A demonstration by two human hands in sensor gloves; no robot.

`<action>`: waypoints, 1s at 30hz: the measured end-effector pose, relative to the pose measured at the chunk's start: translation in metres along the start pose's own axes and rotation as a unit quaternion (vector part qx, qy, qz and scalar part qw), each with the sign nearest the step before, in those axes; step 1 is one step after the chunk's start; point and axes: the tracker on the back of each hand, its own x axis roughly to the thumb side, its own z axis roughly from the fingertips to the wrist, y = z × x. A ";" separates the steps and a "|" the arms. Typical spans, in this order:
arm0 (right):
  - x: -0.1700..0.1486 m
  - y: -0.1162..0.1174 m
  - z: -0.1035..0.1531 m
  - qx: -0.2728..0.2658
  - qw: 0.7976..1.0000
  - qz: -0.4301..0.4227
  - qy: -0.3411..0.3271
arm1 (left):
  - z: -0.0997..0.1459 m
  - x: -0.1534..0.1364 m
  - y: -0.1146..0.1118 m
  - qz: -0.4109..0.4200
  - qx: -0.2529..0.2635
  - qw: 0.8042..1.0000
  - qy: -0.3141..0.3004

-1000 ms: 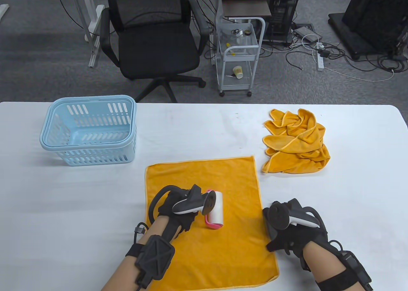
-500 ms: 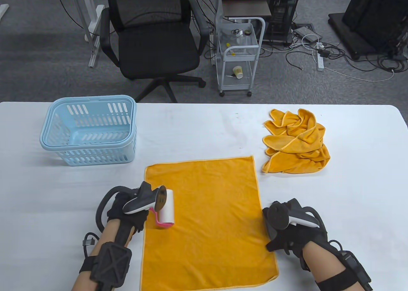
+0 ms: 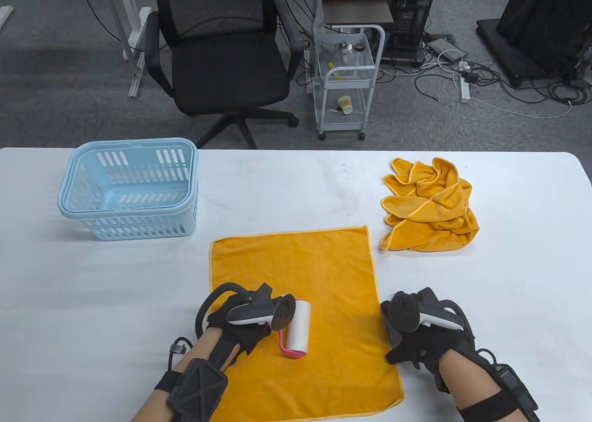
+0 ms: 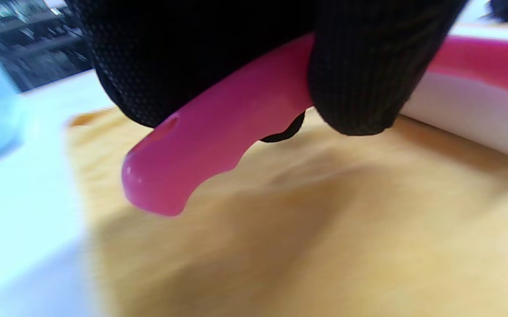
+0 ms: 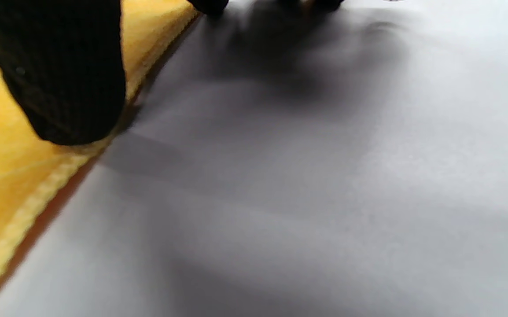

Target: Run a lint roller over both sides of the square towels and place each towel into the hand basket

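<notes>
Beyond the white desk [image 3: 296,186], a black office chair [image 3: 222,61] stands on grey carpet. Right of it is a white wire cart [image 3: 344,80] holding a paper cup [image 3: 344,104]; cables and a power strip [image 3: 464,89] lie far right.

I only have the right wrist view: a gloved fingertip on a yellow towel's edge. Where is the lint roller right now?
Observer: The left hand grips its pink handle, and the lint roller is on the flat towel, left of its middle.
Operator: Anything in the basket?
Observer: No, the blue basket holds no towel.
Operator: More towels to do?
Observer: Yes, a crumpled yellow pile sits on the table beyond the right hand.
</notes>
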 end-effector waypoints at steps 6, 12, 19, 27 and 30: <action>0.000 0.000 0.000 0.000 1.000 0.000 0.000 | 0.027 -0.064 -0.031 -0.025 -0.029 0.995 0.095; 0.000 0.000 0.000 0.000 1.000 -0.001 0.000 | 0.043 -0.094 -0.050 0.016 -0.022 0.992 0.123; 0.000 0.000 0.000 0.000 1.000 -0.004 0.000 | 0.059 -0.143 -0.061 0.189 0.101 0.957 0.195; 0.000 0.000 0.000 0.000 1.000 -0.006 -0.002 | 0.071 -0.180 -0.084 0.246 0.114 0.910 0.314; -0.001 0.000 0.000 0.000 1.000 -0.007 -0.002 | 0.067 -0.182 -0.094 0.234 0.083 0.910 0.333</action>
